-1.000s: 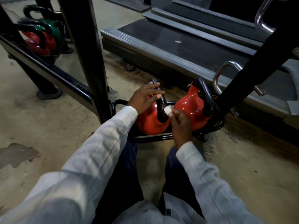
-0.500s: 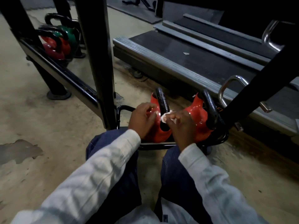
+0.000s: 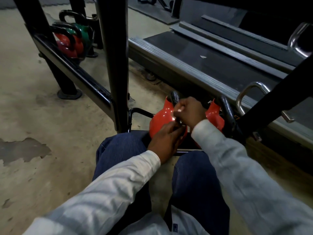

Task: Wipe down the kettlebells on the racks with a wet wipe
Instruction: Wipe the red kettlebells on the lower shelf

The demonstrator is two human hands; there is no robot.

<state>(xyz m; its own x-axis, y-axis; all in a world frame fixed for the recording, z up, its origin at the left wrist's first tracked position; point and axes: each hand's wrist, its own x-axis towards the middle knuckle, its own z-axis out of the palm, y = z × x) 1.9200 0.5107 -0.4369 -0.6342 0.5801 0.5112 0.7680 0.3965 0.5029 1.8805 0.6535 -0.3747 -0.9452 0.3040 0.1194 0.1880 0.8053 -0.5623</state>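
Two red kettlebells with black handles sit side by side in a low black rack cradle [image 3: 135, 111]. On the nearer left kettlebell [image 3: 161, 119], my right hand [image 3: 190, 110] curls over the handle with a white wet wipe [image 3: 179, 109] pinched in its fingers; only a sliver of the wipe shows. My left hand [image 3: 165, 137] rests against the bell's front lower side, fingers bent at the base of the handle. The second red kettlebell [image 3: 213, 114] stands just right, partly hidden behind my right wrist.
A black rack upright [image 3: 112, 61] and a sloping rail [image 3: 67, 68] stand close on the left. More red and green kettlebells [image 3: 71, 39] sit at the far left. A treadmill deck [image 3: 211, 61] runs behind, with a chrome handle [image 3: 250, 92] at right. My knees are below.
My right hand has moved up and over the handle of the left kettlebell with the wipe. My left hand has slid down to the bell's front. The camera has tilted closer.
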